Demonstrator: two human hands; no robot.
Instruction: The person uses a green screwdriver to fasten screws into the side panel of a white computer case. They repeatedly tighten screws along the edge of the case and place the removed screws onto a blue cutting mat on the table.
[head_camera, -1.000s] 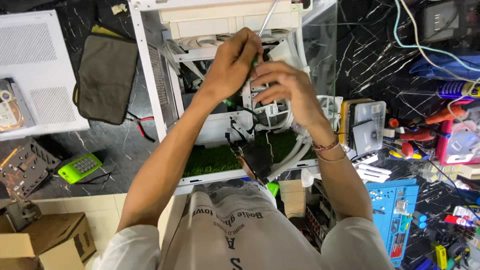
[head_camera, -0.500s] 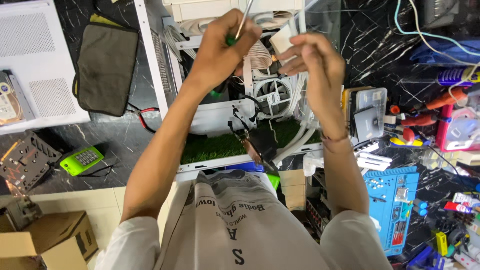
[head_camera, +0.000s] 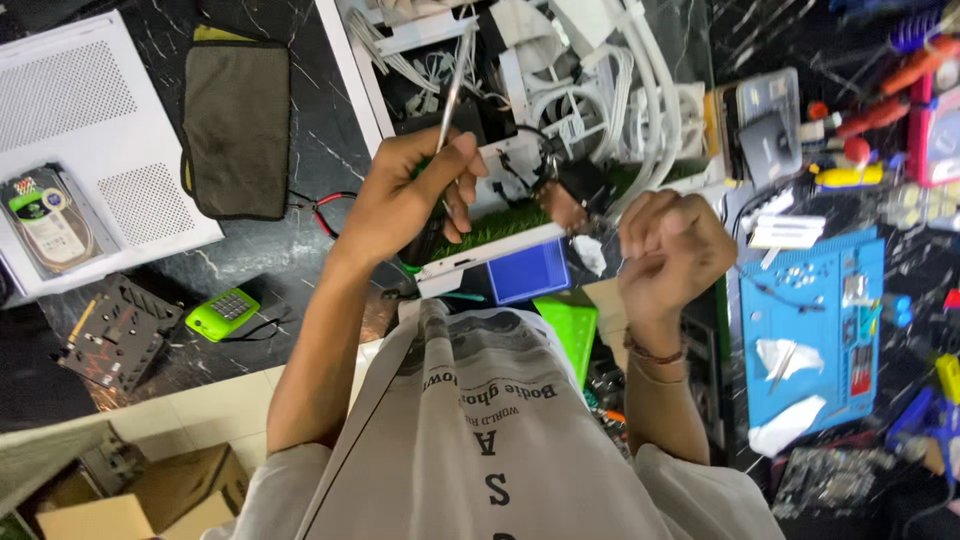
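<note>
- Your left hand (head_camera: 405, 195) is wrapped tight around a screwdriver (head_camera: 448, 120): fingers closed on the dark handle, metal shaft poking up and away toward the open white PC case (head_camera: 350, 75).
- Your right hand (head_camera: 670, 250) is curled into a loose fist, held up just off the case's near edge. Can't tell if anything's pinched in there, the fingers hide it.
- Both hands hang above the case's front rim, near the green grass-like strip (head_camera: 500, 222) inside it. Between them sit a dark connector (head_camera: 580, 190) and some loose cables, so that gap's pretty cramped.
- Count-wise: one screwdriver in hand, one case, two white tubes (head_camera: 650, 120) looping down its right side.
- Left of the case there's open dark marble tabletop (head_camera: 300, 260), then one olive pouch (head_camera: 237, 125), one white side panel (head_camera: 90, 130) with a hard drive (head_camera: 45, 215) lying on it, one green calculator-looking thing (head_camera: 222, 313) and a black bracket (head_camera: 120, 330).
- The right side's way busier: a blue work mat (head_camera: 815, 330) with small parts and white scraps on it, plus red-handled tools (head_camera: 905, 75) at the far edge. Not much free room there.
- A cardboard box (head_camera: 150, 500) sits down on the floor by your left elbow.
</note>
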